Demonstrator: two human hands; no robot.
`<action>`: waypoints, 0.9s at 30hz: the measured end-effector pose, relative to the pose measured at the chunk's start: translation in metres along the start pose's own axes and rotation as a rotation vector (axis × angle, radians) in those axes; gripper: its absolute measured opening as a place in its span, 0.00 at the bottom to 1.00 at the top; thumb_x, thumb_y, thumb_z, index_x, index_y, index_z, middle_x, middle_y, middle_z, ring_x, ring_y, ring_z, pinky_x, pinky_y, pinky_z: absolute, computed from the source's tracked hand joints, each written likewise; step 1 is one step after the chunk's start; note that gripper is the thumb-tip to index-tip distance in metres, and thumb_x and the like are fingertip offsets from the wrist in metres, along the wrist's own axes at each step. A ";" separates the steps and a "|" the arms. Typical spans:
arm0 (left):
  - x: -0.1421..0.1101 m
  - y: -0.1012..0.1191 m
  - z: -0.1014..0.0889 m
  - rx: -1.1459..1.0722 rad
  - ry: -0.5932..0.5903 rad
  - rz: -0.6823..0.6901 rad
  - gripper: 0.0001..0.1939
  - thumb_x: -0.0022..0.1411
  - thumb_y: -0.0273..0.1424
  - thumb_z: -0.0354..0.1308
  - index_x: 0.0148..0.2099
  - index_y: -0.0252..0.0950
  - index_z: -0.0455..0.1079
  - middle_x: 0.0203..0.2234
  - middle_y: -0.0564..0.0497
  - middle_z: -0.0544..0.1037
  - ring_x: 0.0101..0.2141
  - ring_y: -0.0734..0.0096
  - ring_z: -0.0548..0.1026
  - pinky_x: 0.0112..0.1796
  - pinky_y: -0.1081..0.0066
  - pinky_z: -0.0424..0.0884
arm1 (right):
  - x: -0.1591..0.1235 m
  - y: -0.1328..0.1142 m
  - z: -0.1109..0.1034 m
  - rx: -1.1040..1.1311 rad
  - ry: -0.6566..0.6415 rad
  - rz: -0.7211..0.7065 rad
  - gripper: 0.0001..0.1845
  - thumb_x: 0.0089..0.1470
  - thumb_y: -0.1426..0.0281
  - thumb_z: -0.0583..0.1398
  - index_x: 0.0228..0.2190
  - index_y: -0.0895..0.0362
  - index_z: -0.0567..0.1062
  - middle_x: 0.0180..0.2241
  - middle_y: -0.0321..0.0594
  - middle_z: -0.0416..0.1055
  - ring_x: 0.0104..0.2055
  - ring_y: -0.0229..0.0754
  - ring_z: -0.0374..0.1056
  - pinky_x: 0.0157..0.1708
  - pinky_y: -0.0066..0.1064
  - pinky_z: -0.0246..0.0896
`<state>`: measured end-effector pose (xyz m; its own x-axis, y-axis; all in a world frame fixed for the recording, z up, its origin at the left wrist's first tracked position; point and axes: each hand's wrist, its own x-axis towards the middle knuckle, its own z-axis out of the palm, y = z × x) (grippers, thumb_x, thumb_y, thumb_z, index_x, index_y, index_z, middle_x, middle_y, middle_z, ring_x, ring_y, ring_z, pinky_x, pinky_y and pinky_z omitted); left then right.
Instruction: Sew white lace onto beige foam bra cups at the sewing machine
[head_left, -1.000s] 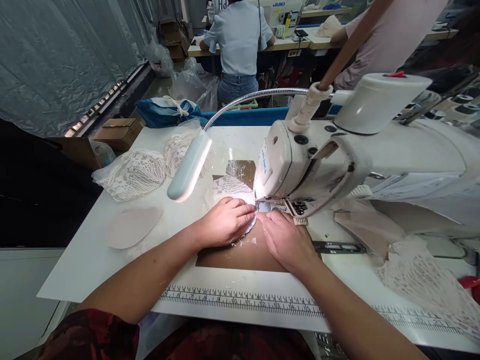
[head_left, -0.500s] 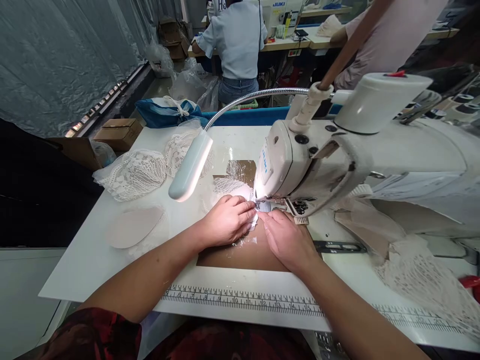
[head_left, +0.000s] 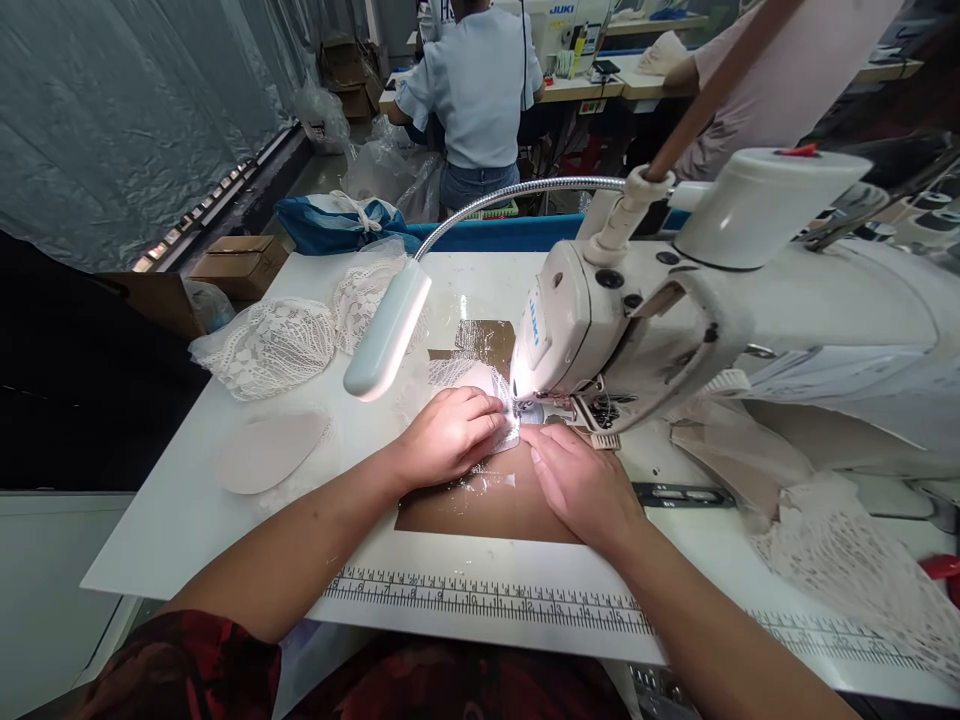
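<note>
Left hand [head_left: 454, 436] lay palm down, unclenched, fingers together and slightly bent, on top of white lace piece [head_left: 450, 372]; thumb hidden. Lace piece sat on brown sheet [head_left: 487, 512], right edge up at needle end of sewing machine [head_left: 570, 300]. Right hand [head_left: 576, 478] was half-curled, index fingertip at lace edge; could not tell if it pinched. Containers: brown carton [head_left: 150, 300] far left, plastic bag [head_left: 211, 305] showing beside its wall; cardboard box [head_left: 238, 265], contents hidden; blue cloth bag [head_left: 341, 228], contents hidden. Edges: table [head_left: 176, 540] slanted along left side, white surface showing between it and beige oval pad [head_left: 270, 450]; printed ruler [head_left: 472, 593] followed near edge, white strip between it and brown sheet; machine body and loose lace [head_left: 840, 540] crowded right side.
</note>
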<state>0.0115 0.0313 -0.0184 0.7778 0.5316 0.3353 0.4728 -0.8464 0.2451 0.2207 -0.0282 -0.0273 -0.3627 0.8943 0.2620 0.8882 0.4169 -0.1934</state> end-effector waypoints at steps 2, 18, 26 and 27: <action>0.000 -0.001 0.002 0.008 -0.011 0.061 0.13 0.68 0.30 0.48 0.48 0.35 0.71 0.46 0.45 0.76 0.44 0.64 0.70 0.45 0.63 0.67 | -0.001 0.001 0.000 0.008 0.020 -0.047 0.19 0.57 0.75 0.52 0.46 0.57 0.76 0.39 0.41 0.76 0.39 0.43 0.69 0.36 0.30 0.60; 0.001 0.002 0.002 0.004 -0.065 0.060 0.16 0.68 0.32 0.48 0.51 0.33 0.71 0.50 0.44 0.75 0.46 0.62 0.71 0.45 0.62 0.69 | 0.000 -0.003 0.001 -0.115 0.024 -0.069 0.22 0.53 0.79 0.53 0.47 0.56 0.76 0.32 0.39 0.75 0.33 0.41 0.64 0.28 0.31 0.50; 0.003 -0.003 0.001 0.076 -0.013 -0.054 0.15 0.67 0.33 0.48 0.49 0.34 0.72 0.47 0.43 0.76 0.46 0.59 0.70 0.46 0.59 0.67 | 0.000 -0.002 0.001 -0.076 0.013 -0.034 0.21 0.56 0.76 0.52 0.48 0.53 0.76 0.31 0.39 0.74 0.32 0.41 0.64 0.29 0.30 0.52; 0.003 -0.003 0.001 0.091 -0.010 -0.066 0.16 0.66 0.33 0.48 0.49 0.34 0.72 0.48 0.43 0.76 0.46 0.58 0.70 0.46 0.59 0.67 | 0.000 -0.002 0.001 -0.060 0.018 -0.038 0.21 0.56 0.76 0.51 0.48 0.53 0.76 0.32 0.39 0.74 0.33 0.41 0.65 0.29 0.30 0.53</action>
<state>0.0130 0.0358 -0.0195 0.7474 0.5865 0.3121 0.5586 -0.8090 0.1829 0.2187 -0.0287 -0.0275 -0.3916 0.8749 0.2851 0.8895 0.4393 -0.1261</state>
